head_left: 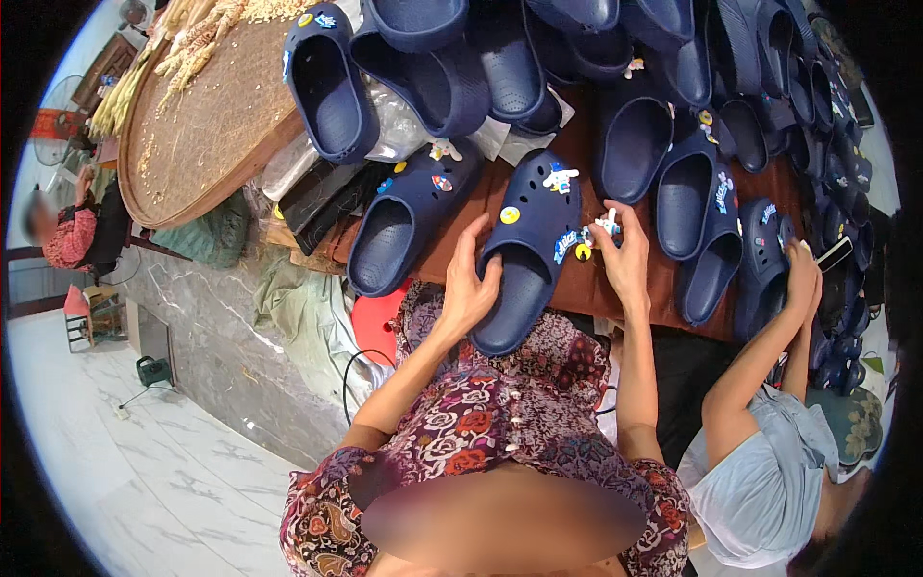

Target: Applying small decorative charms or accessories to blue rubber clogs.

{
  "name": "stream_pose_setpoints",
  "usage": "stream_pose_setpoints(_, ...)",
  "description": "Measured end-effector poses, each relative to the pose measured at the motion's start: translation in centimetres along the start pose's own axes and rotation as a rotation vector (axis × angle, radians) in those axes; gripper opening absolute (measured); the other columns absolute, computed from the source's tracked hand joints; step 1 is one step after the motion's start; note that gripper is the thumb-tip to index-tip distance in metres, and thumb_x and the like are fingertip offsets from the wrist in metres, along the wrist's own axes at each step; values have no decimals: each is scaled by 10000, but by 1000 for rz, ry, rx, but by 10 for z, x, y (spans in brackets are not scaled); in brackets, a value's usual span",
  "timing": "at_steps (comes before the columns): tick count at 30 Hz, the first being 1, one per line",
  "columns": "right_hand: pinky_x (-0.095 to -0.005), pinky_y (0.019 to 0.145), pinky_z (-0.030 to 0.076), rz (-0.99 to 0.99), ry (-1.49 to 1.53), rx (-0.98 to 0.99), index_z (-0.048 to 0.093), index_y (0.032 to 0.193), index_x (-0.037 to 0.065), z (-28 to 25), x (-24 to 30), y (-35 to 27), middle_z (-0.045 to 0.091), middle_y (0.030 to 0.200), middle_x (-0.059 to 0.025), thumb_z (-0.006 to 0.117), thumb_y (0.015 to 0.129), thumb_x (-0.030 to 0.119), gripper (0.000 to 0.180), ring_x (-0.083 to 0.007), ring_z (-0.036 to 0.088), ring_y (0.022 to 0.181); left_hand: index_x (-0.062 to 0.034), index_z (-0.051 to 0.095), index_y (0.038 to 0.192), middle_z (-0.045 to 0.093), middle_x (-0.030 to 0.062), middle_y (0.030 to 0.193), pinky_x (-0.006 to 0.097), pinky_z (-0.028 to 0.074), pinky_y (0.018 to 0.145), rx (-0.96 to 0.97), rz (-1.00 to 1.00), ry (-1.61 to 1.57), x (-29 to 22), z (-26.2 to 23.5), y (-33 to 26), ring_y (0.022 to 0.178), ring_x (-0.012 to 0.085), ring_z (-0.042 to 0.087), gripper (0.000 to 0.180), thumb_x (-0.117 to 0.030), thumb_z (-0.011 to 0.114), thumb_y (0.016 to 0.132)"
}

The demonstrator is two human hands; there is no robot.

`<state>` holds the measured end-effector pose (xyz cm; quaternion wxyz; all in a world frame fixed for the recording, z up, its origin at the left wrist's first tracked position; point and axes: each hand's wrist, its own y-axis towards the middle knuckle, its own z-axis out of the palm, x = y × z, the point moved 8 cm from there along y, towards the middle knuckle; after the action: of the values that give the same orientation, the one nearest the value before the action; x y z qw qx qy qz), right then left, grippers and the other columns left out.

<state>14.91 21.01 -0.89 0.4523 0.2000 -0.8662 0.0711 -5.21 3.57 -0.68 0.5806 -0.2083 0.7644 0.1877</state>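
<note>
A navy clog (524,279) with holes in its upper lies before me, toe pointing away. My left hand (468,291) grips its left side, thumb at the foot opening and fingers along the outside. On the upper sit a round yellow charm (510,215), a white figure charm (559,179) and a blue charm (565,248). Just right of the clog, my right hand (625,258) pinches a small white charm (607,223) between thumb and fingers. A round yellow-and-black charm (583,252) shows beside its thumb. Another decorated navy clog (394,231) rests to the left.
Many navy clogs (630,149) cover the brown tabletop (630,288) at the back and right. A round woven tray (197,125) with grains stands at far left. At right, a co-worker's hands (806,279) are by another clog. A red stool (375,322) is under the table edge.
</note>
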Motion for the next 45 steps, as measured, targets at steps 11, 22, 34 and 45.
stream_pose_setpoints(11, -394, 931, 454, -266, -101, -194, 636, 1112, 8, -8, 44, -23, 601, 1090, -156, 619, 903, 38, 211, -318, 588, 1039, 24, 495, 1368, 578, 242, 1245, 402, 426, 1015, 0, 23, 88, 4, -8, -21, 1182, 386, 565, 425, -33, 518, 947)
stream_pose_setpoints(22, -386, 903, 477, -288, -60, -203, 653, 1081, 5, 0, 49, -36, 594, 1109, -168, 608, 924, 29, 165, -319, 597, 1066, -17, 520, 1379, 595, 193, 1276, 347, 428, 1024, 5, 150, -2, -50, -69, -38, 1196, 306, 583, 488, 53, 513, 897)
stream_pose_setpoints(34, -398, 910, 466, -326, -81, -198, 645, 1063, 11, 0, 45, -40, 591, 1089, -158, 608, 905, 9, 163, -322, 593, 1047, 44, 573, 1244, 648, 46, 1043, 280, 441, 885, -625, 199, -74, -122, -203, 52, 969, 114, 555, 313, -171, 482, 1035)
stream_pose_setpoints(45, -399, 910, 462, -275, -74, -191, 646, 1031, 1, -6, 41, -51, 595, 1074, -160, 605, 898, -1, 139, -325, 590, 1036, 50, 603, 1175, 683, 83, 1032, 299, 508, 801, -557, 241, -194, -116, -251, 209, 880, 143, 629, 264, -51, 478, 965)
